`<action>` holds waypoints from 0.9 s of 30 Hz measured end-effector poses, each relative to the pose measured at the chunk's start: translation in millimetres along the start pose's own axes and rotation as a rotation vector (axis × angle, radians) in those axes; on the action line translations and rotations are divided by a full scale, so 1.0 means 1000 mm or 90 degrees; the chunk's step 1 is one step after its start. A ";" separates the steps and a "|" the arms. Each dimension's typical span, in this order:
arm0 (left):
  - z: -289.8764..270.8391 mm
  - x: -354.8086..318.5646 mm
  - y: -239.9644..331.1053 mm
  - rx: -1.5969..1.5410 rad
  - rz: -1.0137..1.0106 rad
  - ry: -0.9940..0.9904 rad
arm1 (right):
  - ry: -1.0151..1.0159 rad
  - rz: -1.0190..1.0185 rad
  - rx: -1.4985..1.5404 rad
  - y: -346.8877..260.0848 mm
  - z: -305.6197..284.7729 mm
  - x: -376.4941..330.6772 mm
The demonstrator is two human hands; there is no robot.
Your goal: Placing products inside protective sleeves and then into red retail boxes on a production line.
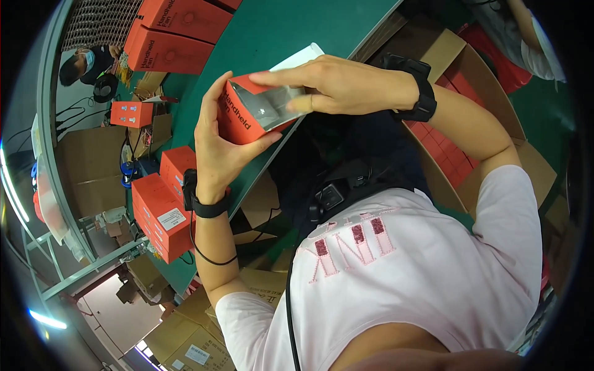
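A red cardboard box [238, 119] with dark lettering and an opening on its upper side is tilted above the table edge. My left hand [221, 139] is closed round its left end, fingers on the far side and thumb on the near side. From the right, my right hand [337, 86] grips the box too. One of its fingers lies along the far red edge; another, with a ring and a blurred tip, reaches into the opening. Inside the box the walls look grey, and what they hold is unclear. A white flap [300, 57] sticks up behind my right hand.
Large red boxes [176, 49] stand on the green table [263, 34] at the far left. More red boxes [158, 207] sit left of my forearm. An open brown carton [448, 62] with red boxes inside is at right. Another person [86, 65] is at far left.
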State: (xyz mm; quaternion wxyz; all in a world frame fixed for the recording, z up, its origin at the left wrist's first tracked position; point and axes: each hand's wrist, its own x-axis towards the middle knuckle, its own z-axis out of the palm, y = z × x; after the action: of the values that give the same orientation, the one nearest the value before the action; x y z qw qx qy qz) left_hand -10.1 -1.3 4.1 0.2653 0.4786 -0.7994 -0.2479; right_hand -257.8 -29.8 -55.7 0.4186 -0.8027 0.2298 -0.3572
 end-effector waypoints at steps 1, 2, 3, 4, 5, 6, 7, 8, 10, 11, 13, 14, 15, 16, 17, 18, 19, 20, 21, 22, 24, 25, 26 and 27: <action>0.001 0.000 0.001 -0.001 -0.002 0.000 | -0.006 0.035 0.043 -0.002 0.000 -0.001; 0.002 -0.001 0.001 -0.012 0.004 -0.003 | -0.011 0.071 0.085 -0.002 -0.001 -0.002; 0.004 -0.001 0.001 -0.023 0.009 -0.006 | -0.011 0.073 0.085 0.001 0.000 -0.005; 0.004 0.000 -0.002 -0.025 0.008 -0.007 | 0.015 -0.009 0.013 0.007 0.002 -0.011; 0.002 0.001 -0.006 -0.020 0.001 0.000 | 0.042 -0.093 -0.056 0.010 0.005 -0.014; 0.001 0.001 -0.008 -0.015 -0.005 0.006 | 0.015 -0.118 -0.184 0.012 0.008 -0.014; 0.002 0.000 -0.007 -0.015 -0.007 0.004 | 0.016 -0.118 -0.182 0.015 0.013 -0.013; 0.004 0.000 -0.004 -0.001 0.000 -0.009 | 0.085 -0.118 -0.175 0.018 0.018 -0.011; 0.009 -0.002 -0.003 0.009 0.008 -0.025 | 0.155 -0.114 -0.167 0.020 0.021 -0.010; 0.009 -0.004 -0.003 0.003 -0.003 -0.033 | 0.107 -0.057 -0.172 0.010 0.017 -0.007; 0.009 -0.007 -0.002 0.000 -0.018 -0.039 | 0.057 -0.002 -0.173 0.007 0.018 0.001; 0.010 -0.004 -0.004 0.008 -0.020 -0.036 | 0.058 0.000 -0.178 0.013 0.019 0.005; 0.012 -0.002 -0.005 0.016 -0.023 -0.034 | 0.060 0.002 -0.182 0.018 0.020 0.006; 0.012 -0.001 -0.007 0.015 -0.021 -0.034 | 0.061 0.003 -0.184 0.019 0.020 0.005; 0.010 -0.001 -0.009 0.002 -0.027 -0.022 | 0.071 0.002 -0.127 0.021 0.021 0.006; 0.008 -0.001 -0.010 -0.012 -0.032 -0.010 | 0.082 0.002 -0.070 0.023 0.022 0.007; 0.009 0.000 -0.011 -0.010 -0.032 -0.009 | 0.081 0.000 -0.069 0.025 0.025 0.008; 0.011 -0.001 -0.011 -0.006 -0.032 -0.012 | 0.122 -0.024 -0.084 0.027 0.029 0.008; 0.013 -0.001 -0.010 -0.001 -0.032 -0.015 | 0.162 -0.048 -0.098 0.029 0.031 0.007; 0.014 -0.002 -0.009 -0.002 -0.033 -0.015 | 0.160 -0.048 -0.097 0.031 0.032 0.007; 0.013 0.000 -0.005 0.031 -0.036 -0.024 | 0.022 -0.081 -0.098 0.038 0.029 0.009; 0.011 0.002 -0.005 0.029 -0.037 -0.021 | 0.018 -0.081 -0.100 0.041 0.027 0.009; 0.007 0.002 -0.008 0.091 -0.022 -0.043 | 0.038 -0.111 -0.148 0.045 0.025 0.010; 0.003 0.004 -0.010 0.150 -0.007 -0.065 | 0.058 -0.139 -0.199 0.050 0.019 0.009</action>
State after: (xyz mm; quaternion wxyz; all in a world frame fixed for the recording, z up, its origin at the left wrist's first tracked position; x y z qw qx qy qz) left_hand -7.3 -8.8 -3.8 0.1647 0.4974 -0.8330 -0.1780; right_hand -240.8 -53.5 -101.8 0.2369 -0.8611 0.2128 -0.3965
